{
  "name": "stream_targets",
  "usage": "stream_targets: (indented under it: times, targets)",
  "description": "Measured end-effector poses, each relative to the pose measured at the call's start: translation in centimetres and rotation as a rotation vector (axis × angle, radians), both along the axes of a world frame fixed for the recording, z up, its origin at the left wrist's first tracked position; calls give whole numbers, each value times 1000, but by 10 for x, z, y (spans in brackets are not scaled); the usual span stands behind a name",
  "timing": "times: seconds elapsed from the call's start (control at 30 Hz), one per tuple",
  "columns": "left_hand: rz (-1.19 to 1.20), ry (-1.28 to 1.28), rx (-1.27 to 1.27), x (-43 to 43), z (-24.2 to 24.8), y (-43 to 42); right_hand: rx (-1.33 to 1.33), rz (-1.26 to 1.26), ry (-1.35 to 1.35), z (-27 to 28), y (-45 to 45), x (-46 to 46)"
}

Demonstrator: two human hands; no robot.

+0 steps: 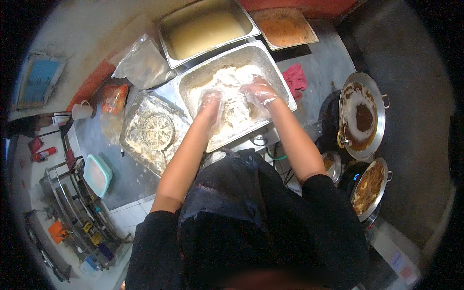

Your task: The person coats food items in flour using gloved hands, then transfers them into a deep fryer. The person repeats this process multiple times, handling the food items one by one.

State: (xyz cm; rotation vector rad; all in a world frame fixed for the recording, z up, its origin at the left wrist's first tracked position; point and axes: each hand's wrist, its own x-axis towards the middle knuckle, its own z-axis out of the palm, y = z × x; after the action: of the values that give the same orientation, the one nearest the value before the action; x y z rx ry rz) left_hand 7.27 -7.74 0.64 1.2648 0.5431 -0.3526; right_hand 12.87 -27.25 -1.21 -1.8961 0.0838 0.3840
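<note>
Both my hands, in clear plastic gloves, are inside a deep metal tray (pixel 286 98) of white flour (pixel 235 105). My left hand (pixel 212 101) lies in the flour at the tray's left side, its fingers partly hidden by flour and glove. My right hand (pixel 260 91) reaches into a lumpy, coated mass near the tray's right side; its fingertips are covered, and whether it grips anything is unclear. Left of the tray, a round wire strainer (pixel 157 129) rests on a flour-dusted tray (pixel 132 143). Behind stands another deep metal pan (pixel 208 32) holding pale yellow liquid.
At the right, two wide pans (pixel 380 123) (pixel 369 188) hold brown frying oil. A pink cloth (pixel 295 81) and an orange-coated tray (pixel 286 27) lie beyond. Plastic bags (pixel 145 65), a white mug (pixel 82 110) and a turquoise tub (pixel 98 175) are at the left.
</note>
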Motion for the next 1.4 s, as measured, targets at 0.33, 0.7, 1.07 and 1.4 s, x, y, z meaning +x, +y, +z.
stream_targets:
  times: [0.33, 0.7, 1.07, 1.4]
  targets:
    - [74, -68, 149, 41, -4, -22, 261, -21, 235, 0, 35, 48]
    - [-303, 118, 102, -2, -25, 4, -259, 448, 309, 9, -3, -9]
    - [-187, 32, 117, 28, -20, 52, -483, 252, -59, -41, 38, 54]
    - [-171, 89, 65, 18, -20, 50, -90, 99, 139, -9, 19, 18]
